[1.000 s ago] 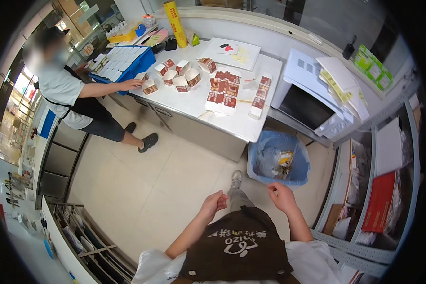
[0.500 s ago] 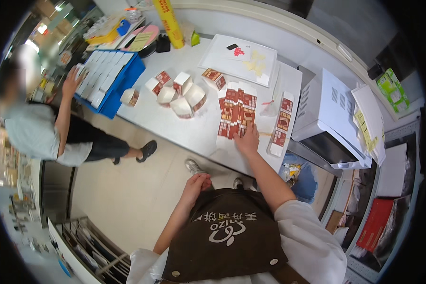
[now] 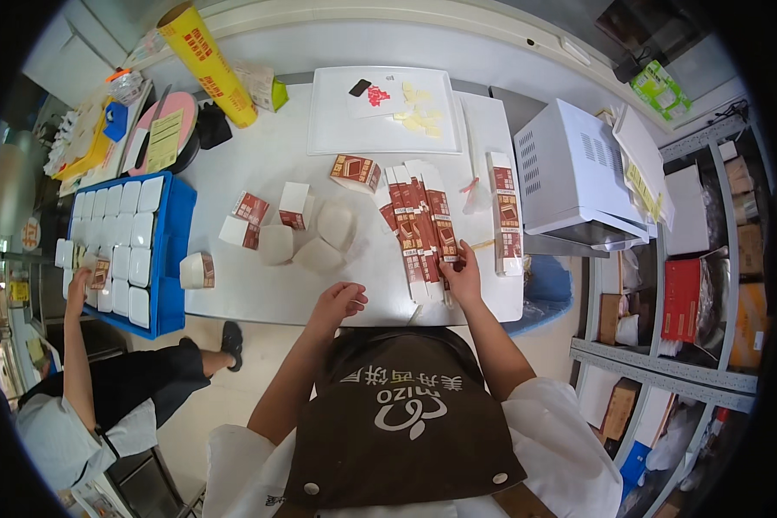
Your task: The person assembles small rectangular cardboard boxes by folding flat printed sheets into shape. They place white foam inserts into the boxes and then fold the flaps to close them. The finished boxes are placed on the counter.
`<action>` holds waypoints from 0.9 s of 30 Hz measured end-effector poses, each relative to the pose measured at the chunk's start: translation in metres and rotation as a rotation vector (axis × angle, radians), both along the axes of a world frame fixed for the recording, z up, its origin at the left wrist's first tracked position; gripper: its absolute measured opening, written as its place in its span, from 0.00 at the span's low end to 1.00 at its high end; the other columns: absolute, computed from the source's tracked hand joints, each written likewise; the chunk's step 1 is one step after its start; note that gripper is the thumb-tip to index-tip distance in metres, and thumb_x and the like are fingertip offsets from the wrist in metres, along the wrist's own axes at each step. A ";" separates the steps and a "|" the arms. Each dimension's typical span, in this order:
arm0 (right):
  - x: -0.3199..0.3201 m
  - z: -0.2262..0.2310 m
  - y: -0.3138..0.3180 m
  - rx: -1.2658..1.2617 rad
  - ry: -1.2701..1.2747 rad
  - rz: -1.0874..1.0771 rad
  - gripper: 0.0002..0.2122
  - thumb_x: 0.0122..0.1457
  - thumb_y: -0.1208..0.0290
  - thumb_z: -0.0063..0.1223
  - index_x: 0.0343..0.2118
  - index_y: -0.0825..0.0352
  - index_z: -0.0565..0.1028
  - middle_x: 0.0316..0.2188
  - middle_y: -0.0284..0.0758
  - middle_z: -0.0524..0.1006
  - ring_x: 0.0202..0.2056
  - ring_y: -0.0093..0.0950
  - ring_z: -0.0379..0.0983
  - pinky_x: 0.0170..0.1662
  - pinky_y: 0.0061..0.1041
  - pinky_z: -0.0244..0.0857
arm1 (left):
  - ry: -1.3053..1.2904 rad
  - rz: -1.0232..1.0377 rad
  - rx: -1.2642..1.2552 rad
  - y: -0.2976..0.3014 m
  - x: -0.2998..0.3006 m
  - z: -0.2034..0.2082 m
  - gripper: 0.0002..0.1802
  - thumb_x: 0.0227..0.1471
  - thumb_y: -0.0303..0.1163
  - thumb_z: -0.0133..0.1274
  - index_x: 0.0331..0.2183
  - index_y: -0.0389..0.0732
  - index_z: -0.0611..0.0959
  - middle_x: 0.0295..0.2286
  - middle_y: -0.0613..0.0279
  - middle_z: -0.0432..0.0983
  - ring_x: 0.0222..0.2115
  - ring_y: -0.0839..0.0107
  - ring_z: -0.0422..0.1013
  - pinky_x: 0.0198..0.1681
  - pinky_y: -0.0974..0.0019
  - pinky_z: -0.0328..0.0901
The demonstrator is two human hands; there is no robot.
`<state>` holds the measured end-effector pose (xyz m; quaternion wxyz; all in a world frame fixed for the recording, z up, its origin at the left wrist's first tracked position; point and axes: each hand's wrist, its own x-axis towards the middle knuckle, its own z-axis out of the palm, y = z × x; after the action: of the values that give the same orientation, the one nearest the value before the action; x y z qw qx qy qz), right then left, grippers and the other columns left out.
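In front of me on the white table lies a fanned pile of flat red-and-white cardboard box sleeves (image 3: 416, 226). My right hand (image 3: 464, 276) is at the pile's near right edge, fingers closed on one flat sleeve. My left hand (image 3: 338, 306) hovers at the table's front edge, fingers loosely curled and holding nothing. Beyond it stand several opened sleeves, one showing white inside (image 3: 275, 245) and another with a red printed side (image 3: 356, 172). A long row of stacked flat sleeves (image 3: 506, 216) lies right of my right hand.
A blue crate (image 3: 174, 259) of white-lidded boxes stands at the left, where a co-worker's hand (image 3: 79, 289) holds a small sleeved box. At the back are a white tray (image 3: 319, 112) and a yellow roll (image 3: 203, 60). A white microwave (image 3: 557, 164) stands at right.
My view has turned left and come closer to the table. My left hand has risen from my lap to the table edge. The right hand stays at the pile. The co-worker's hand now holds a box.
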<state>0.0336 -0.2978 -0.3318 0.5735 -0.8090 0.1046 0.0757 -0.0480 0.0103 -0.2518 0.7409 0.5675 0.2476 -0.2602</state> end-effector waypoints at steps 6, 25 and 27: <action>0.000 0.046 0.011 0.485 0.288 -0.216 0.33 0.57 0.74 0.61 0.64 0.65 0.58 0.47 0.32 0.71 0.41 0.20 0.70 0.42 0.22 0.68 | -0.037 -0.044 -0.048 -0.003 0.035 0.003 0.18 0.60 0.43 0.49 0.45 0.40 0.79 0.35 0.64 0.79 0.35 0.75 0.73 0.43 0.70 0.66; 0.035 0.177 0.114 0.122 -0.108 1.069 0.37 0.49 0.75 0.65 0.63 0.64 0.61 0.52 0.40 0.70 0.50 0.30 0.68 0.55 0.29 0.61 | -0.642 0.778 -0.131 0.023 0.077 0.119 0.29 0.68 0.48 0.32 0.60 0.37 0.65 0.54 0.54 0.71 0.51 0.61 0.70 0.54 0.58 0.65; 0.037 0.187 0.111 0.099 0.118 1.085 0.36 0.50 0.74 0.65 0.63 0.63 0.62 0.44 0.38 0.73 0.45 0.28 0.71 0.51 0.28 0.64 | -0.655 0.881 -0.173 0.031 0.070 0.125 0.28 0.68 0.46 0.32 0.59 0.37 0.65 0.52 0.54 0.72 0.49 0.62 0.71 0.53 0.59 0.66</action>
<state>0.0705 -0.1867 -0.1452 0.4827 -0.7133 -0.2991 0.4107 0.0217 0.0414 -0.1269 0.8617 0.3987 0.1961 0.2449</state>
